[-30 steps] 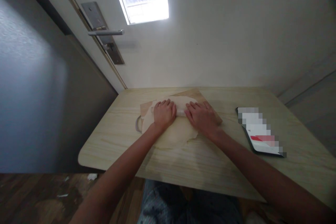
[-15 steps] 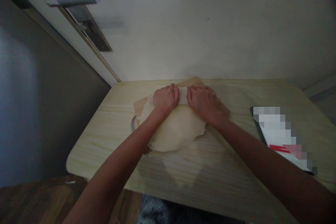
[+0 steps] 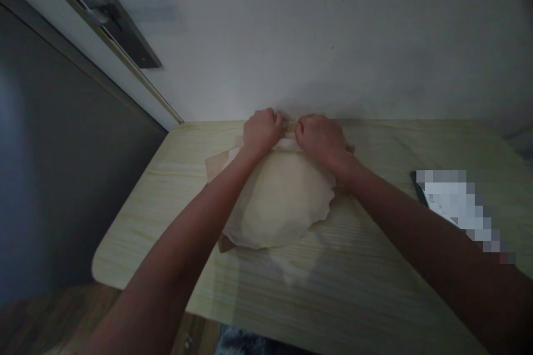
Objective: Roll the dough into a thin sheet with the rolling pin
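A thin cream sheet with a rounded, ragged edge lies on the table over a brown sheet, whose corners stick out on the left. Its far side has a paler, folded-looking band. My left hand is closed at the far edge, with the fingers curled over and away from me. Close to its right, my right hand is curled the same way. A short strip of brown material shows between the two fists. What lies under the fingers is largely hidden.
The pale wood-grain table ends against a white door with a metal lock plate. A dark-edged flat item, partly blurred out, lies at the right, partly behind my right forearm. A dark panel stands at the left.
Both hands have moved away from me, toward the door, past the sheet's pale band. More of the cream sheet shows. The metal ring at its left is no longer visible. The view has shifted.
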Demonstrator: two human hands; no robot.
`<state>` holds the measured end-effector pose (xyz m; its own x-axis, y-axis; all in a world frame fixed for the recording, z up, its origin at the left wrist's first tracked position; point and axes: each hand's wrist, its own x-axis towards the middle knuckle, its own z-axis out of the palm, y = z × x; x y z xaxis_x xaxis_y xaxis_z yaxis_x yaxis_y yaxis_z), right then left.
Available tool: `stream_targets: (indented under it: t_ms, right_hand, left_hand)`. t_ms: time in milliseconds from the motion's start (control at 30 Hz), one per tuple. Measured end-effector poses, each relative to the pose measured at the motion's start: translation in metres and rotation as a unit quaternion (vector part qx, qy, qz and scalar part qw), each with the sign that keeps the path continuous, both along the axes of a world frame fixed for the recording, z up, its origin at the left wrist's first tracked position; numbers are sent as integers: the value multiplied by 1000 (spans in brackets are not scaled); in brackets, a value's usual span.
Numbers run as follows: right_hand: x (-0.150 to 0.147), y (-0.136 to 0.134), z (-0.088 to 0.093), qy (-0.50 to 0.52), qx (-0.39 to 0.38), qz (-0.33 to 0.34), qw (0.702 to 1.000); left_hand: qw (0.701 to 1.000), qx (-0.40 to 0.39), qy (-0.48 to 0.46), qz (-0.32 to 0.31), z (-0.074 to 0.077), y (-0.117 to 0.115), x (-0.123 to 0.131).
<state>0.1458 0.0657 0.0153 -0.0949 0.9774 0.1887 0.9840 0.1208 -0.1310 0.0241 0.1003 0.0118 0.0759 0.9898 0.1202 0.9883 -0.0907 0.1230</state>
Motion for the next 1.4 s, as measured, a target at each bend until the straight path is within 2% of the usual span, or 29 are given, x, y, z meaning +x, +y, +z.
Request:
stream_targets:
  t_ms: [200, 400, 633, 800, 1000, 1233, 1400]
  right_hand:
    - [4, 12, -3, 13, -8, -6, 1000]
    - [0, 2, -2, 21, -7, -28, 999]
    - [-7, -24, -5, 0, 25, -21, 999]
    - [-11, -47, -7, 3, 50, -15, 999]
    - [-13, -69, -9, -5, 76, 11, 997]
    - [-13, -85, -12, 7, 90, 38, 995]
    - [-11, -88, -14, 14, 92, 47, 995]
  left_hand:
    - [1000, 5, 7, 13, -2, 9, 2]
    - [999, 22, -6, 29, -4, 3, 0]
    - [999, 33, 4, 38, -3, -27, -3]
    - [998, 50, 34, 20, -4, -52, -6]
    - [992, 117, 45, -22, -7, -77, -12]
    - [990, 130, 38, -45, -9, -95, -17]
    - [989, 135, 41, -51, -10, -98, -19]
